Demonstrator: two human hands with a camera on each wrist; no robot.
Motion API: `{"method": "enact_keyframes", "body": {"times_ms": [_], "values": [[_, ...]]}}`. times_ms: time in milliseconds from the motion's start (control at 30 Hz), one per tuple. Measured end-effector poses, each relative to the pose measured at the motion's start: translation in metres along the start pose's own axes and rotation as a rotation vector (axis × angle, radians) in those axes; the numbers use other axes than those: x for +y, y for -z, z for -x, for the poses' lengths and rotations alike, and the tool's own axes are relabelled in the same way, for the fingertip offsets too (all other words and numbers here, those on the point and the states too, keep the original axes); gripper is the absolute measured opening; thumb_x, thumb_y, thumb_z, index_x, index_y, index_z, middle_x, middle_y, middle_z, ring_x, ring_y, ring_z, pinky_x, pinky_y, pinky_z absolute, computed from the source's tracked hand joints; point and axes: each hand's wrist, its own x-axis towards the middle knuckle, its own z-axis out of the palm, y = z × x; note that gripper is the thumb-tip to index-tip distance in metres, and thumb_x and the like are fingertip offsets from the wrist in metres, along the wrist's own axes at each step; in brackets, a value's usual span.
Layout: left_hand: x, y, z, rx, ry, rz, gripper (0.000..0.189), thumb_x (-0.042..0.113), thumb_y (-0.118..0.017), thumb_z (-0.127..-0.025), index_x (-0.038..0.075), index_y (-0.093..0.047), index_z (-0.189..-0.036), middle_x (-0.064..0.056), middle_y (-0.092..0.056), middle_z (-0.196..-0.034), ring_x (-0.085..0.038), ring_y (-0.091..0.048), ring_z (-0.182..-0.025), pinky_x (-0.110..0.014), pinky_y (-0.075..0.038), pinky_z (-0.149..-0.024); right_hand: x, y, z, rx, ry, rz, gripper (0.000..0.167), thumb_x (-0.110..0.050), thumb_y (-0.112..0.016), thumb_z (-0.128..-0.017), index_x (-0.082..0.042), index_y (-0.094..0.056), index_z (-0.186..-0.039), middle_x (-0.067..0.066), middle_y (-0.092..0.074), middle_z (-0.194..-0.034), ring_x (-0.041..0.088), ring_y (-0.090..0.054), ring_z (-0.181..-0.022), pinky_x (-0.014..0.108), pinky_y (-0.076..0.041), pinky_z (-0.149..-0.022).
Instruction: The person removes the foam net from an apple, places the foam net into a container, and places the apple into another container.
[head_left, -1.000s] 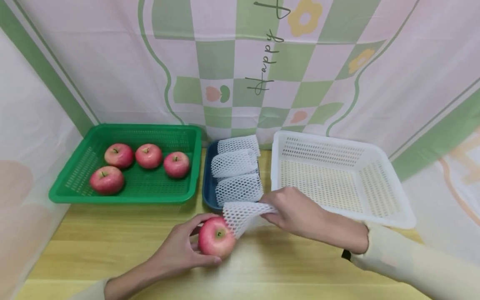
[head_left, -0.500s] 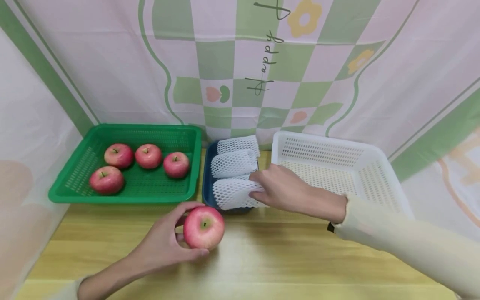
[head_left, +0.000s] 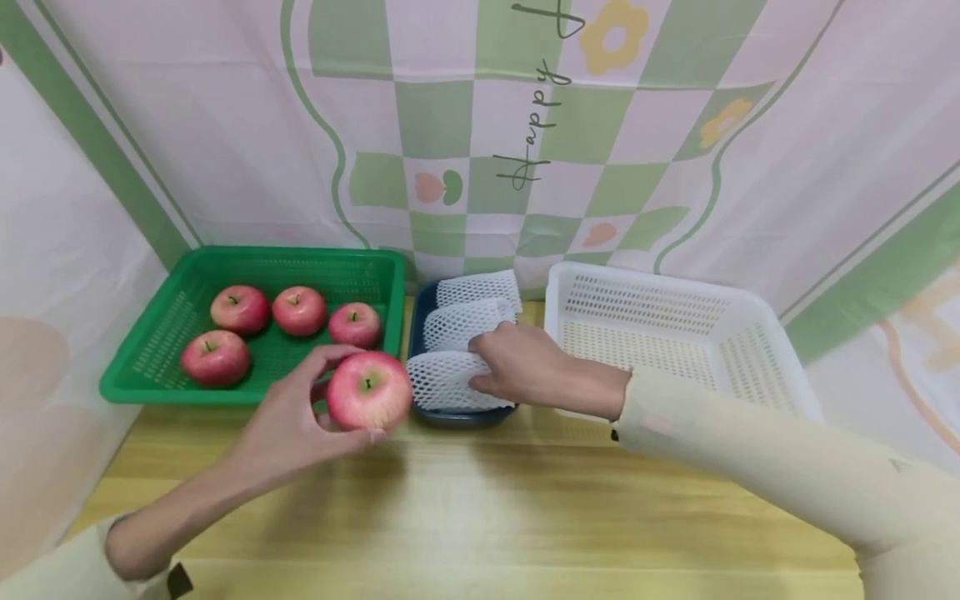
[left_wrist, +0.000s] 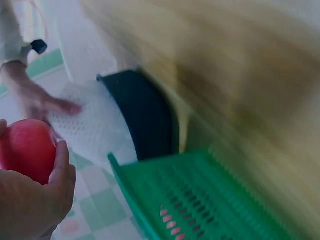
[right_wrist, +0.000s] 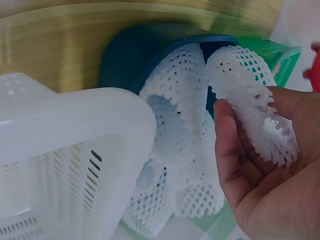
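A red apple point(head_left: 369, 390) is gripped by my left hand point(head_left: 288, 421), fingers and thumb curled about its sides, above the table by the green basket's front right corner. The left wrist view also shows the apple point(left_wrist: 29, 150), bare of any net. My right hand point(head_left: 528, 362) pinches one end of a white foam net sleeve point(head_left: 446, 381) over the dark blue tray point(head_left: 465, 419). In the right wrist view the pinched sleeve point(right_wrist: 250, 100) is bunched between thumb and fingers. Other foam net sleeves point(head_left: 468, 323) lie in the tray behind it.
On the left stands a green basket point(head_left: 247, 396) with several apples point(head_left: 216, 358). A white perforated basket point(head_left: 697, 333) stands at the right, partly behind my right forearm. Behind them hangs a checked cloth point(head_left: 510, 125); the wooden table point(head_left: 480, 508) stretches toward me.
My left hand has carried the apple left and away from me, toward the green basket. The right hand has drawn the sleeve off the apple's side and moved it left over the tray.
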Motion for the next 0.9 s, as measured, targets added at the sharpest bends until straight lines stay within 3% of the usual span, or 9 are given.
{"method": "enact_keyframes", "body": {"times_ms": [333, 467, 667, 900], "values": [[-0.004, 0.041, -0.027, 0.022, 0.137, -0.19, 0.093, 0.045, -0.088, -0.086, 0.007, -0.04, -0.157, -0.018, -0.06, -0.144, -0.035, -0.061, -0.125, -0.052, -0.059, -0.095, 0.006, -0.015, -0.01, -0.005, 0.017, 0.096, 0.022, -0.029, -0.081, -0.093, -0.008, -0.073, -0.095, 0.003, -0.067, -0.073, 0.019, -0.059, -0.059, 0.039, -0.051, -0.048], [-0.014, 0.051, -0.035, 0.002, 0.181, -0.217, 0.098, 0.052, -0.084, -0.088, 0.011, -0.034, -0.163, -0.018, -0.057, -0.145, -0.034, -0.06, -0.119, -0.048, -0.058, -0.091, 0.008, -0.021, -0.012, -0.015, 0.016, 0.124, 0.022, -0.027, -0.08, -0.094, -0.009, -0.069, -0.087, 0.002, -0.062, -0.068, 0.018, -0.056, -0.055, 0.036, -0.048, -0.044], [-0.032, 0.058, -0.043, -0.011, 0.197, -0.235, 0.096, 0.052, -0.084, -0.088, 0.015, -0.036, -0.163, -0.017, -0.058, -0.142, -0.032, -0.061, -0.112, -0.045, -0.055, -0.092, 0.011, -0.025, -0.011, -0.021, -0.029, 0.165, 0.025, -0.029, -0.079, -0.094, -0.01, -0.067, -0.086, 0.003, -0.06, -0.067, 0.019, -0.055, -0.054, 0.037, -0.047, -0.043], [-0.045, 0.058, -0.053, -0.047, 0.239, -0.276, 0.094, 0.053, -0.083, -0.086, 0.012, -0.038, -0.158, -0.016, -0.063, -0.133, -0.031, -0.062, -0.106, -0.04, -0.054, -0.09, 0.011, -0.022, -0.005, 0.013, -0.105, 0.223, 0.038, -0.047, -0.079, -0.09, -0.01, -0.068, -0.088, 0.005, -0.063, -0.07, 0.023, -0.059, -0.057, 0.043, -0.049, -0.043]]}}
